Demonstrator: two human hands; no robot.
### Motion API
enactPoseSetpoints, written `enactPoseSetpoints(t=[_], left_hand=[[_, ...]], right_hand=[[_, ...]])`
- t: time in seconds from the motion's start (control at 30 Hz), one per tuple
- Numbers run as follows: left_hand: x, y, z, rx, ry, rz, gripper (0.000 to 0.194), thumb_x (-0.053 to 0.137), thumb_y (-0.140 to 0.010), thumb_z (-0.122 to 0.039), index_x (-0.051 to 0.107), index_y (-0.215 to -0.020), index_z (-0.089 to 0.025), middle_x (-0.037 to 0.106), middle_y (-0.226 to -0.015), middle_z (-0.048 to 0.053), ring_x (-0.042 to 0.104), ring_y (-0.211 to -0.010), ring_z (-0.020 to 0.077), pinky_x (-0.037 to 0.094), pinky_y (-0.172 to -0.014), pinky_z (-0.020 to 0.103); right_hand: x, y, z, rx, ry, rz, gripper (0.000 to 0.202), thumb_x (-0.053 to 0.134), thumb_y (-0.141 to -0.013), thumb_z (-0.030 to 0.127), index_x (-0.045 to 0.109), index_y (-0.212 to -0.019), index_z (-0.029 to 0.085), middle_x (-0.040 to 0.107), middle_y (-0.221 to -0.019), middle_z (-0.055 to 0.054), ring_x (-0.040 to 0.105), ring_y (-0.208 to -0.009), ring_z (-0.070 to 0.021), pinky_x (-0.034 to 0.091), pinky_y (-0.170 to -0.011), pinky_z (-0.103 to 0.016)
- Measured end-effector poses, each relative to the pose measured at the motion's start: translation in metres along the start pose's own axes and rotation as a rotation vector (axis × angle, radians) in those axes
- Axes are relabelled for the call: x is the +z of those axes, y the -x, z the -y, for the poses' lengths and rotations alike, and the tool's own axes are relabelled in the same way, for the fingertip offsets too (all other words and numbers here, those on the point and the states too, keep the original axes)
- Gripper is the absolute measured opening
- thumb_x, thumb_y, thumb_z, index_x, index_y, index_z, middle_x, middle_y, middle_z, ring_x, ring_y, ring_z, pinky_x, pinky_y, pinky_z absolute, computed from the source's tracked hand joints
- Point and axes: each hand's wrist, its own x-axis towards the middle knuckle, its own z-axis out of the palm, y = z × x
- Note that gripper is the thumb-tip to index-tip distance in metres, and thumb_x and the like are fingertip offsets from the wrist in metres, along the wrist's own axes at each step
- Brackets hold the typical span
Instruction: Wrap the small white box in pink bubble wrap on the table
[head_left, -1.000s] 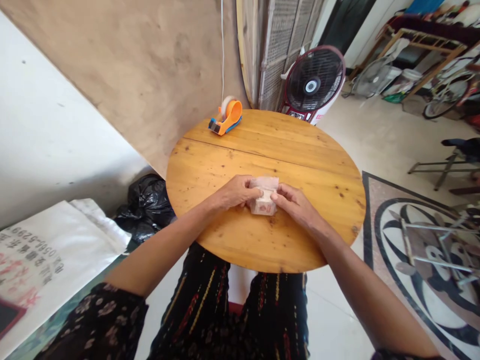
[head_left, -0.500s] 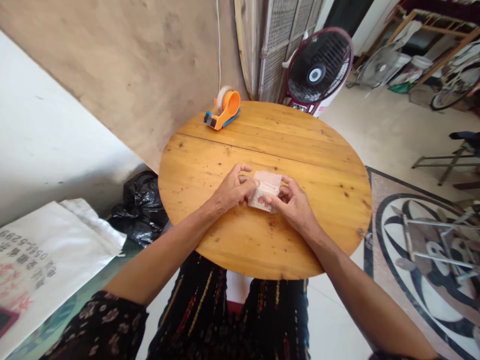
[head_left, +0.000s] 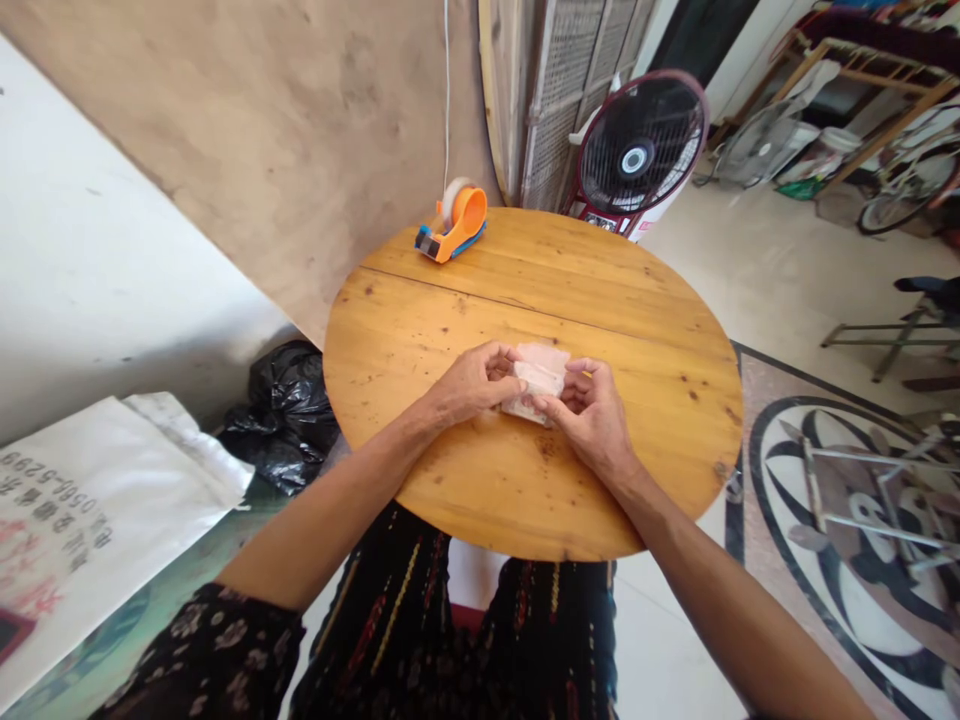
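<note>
A small block-shaped packet in pale pinkish, see-through wrapping (head_left: 541,378) sits near the middle of the round wooden table (head_left: 465,480). What lies inside the wrapping is too blurred to tell. At its left side, my left hand (head_left: 476,385) pinches the wrapping, thumb on top and index finger at the far left corner. My right hand (head_left: 598,415) grips the opposite side, its thumb on the near face and its fingers curled behind the right edge. A flap of the wrapping stands out beyond the far edge of the packet.
An orange tape dispenser (head_left: 454,222) with a roll of tape stands at the table's far left edge. Behind the table is a fan (head_left: 637,150). Black plastic bags (head_left: 281,410) and a white printed sack (head_left: 112,500) lie on the left.
My left fingers have moved from the packet's side to its far left corner, and the right fingers have risen at the right edge. The wrapping's far part now looks bent up.
</note>
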Motion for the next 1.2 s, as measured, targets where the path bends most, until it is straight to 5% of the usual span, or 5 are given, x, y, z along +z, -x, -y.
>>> enactPoseSetpoints(t=[0.37, 0.7, 1.2], left_hand=[[0.000, 0.002, -0.004, 0.029, -0.087, 0.037, 0.031, 0.065, -0.069, -0.024, 0.063, -0.098, -0.012, 0.069, -0.091, 0.006, 0.063, -0.075, 0.0123, 0.049, -0.067, 0.023], [-0.001, 0.001, 0.001, 0.004, -0.029, 0.036, 0.029, 0.065, -0.067, -0.021, 0.059, -0.094, -0.012, 0.065, -0.082, 0.002, 0.059, -0.069, 0.0095, 0.046, -0.062, 0.021], [0.000, 0.001, -0.004, -0.026, -0.028, 0.015, 0.022, 0.060, -0.068, -0.015, 0.058, -0.090, -0.013, 0.063, -0.076, -0.001, 0.057, -0.062, 0.0078, 0.043, -0.057, 0.018]], right_hand=[[-0.007, -0.003, 0.009, -0.025, 0.308, 0.128, 0.047, 0.068, -0.078, 0.052, 0.064, -0.113, 0.021, 0.071, -0.091, -0.005, 0.064, -0.075, -0.0196, 0.052, -0.067, -0.032], [-0.010, -0.011, 0.018, -0.002, 0.350, 0.269, 0.043, 0.062, -0.083, 0.049, 0.064, -0.115, 0.020, 0.069, -0.096, -0.005, 0.059, -0.074, -0.0180, 0.046, -0.066, -0.030], [-0.006, -0.007, 0.033, -0.013, 0.480, 0.282, 0.043, 0.052, -0.090, 0.052, 0.064, -0.116, 0.020, 0.068, -0.105, -0.006, 0.060, -0.077, -0.0181, 0.044, -0.070, -0.032]])
